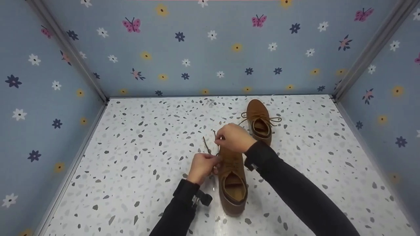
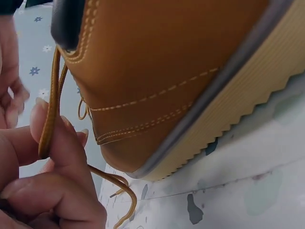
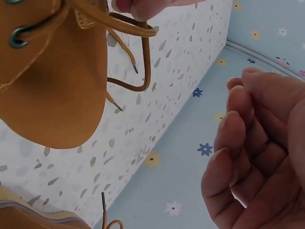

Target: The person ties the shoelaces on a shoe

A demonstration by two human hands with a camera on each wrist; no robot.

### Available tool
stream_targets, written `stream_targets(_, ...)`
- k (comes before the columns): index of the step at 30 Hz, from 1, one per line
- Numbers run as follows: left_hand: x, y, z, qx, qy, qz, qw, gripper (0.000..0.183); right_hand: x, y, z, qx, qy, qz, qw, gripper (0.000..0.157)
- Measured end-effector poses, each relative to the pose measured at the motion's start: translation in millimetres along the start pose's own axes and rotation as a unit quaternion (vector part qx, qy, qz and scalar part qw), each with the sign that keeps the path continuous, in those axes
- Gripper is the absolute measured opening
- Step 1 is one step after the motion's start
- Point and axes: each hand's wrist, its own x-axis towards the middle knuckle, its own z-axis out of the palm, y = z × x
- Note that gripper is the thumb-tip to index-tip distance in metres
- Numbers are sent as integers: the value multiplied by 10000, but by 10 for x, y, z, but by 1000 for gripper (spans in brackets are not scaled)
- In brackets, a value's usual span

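Note:
A tan lace-up shoe stands upright on the speckled floor, its toe pointing away from me. Beside its left edge, my left hand pinches a brown shoelace between thumb and fingers. The lace bends into a loop there, seen in the left wrist and right wrist views. Loose lace ends trail to the floor on the shoe's left side. My right hand hovers over the toe area. In the right wrist view its fingers are loosely bent, with nothing visible between them.
A second tan shoe, its lace tied in a bow, stands farther back to the right. Blue flower-patterned panels enclose the white speckled floor at the back and both sides.

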Motion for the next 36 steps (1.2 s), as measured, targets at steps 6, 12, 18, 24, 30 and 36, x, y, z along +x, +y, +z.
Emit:
stream_targets(6,16,-2,-2,159,36,-35,9999,20,-530,-8,164,283,387,-128,9988,8)
stream_targets(12,18,45,-16,499,149,140,9985,19,-844,-99,398,341,785,66,9963,10)
stream_targets(18,18,102,-23,757,292,2,9967,20,-905,-205,560,-22,1121,129,9936,21)
stream_targets(24,17,133,-19,928,216,-87,9954,20,-888,-248,624,-389,1273,-33,9911,14)
stream_targets(30,12,175,-22,1022,188,104,9945,22,-854,-257,621,-408,1223,-31,9917,15)
stream_targets(36,35,187,-24,1091,124,316,9935,26,-828,-253,661,-541,1333,-25,9896,15)
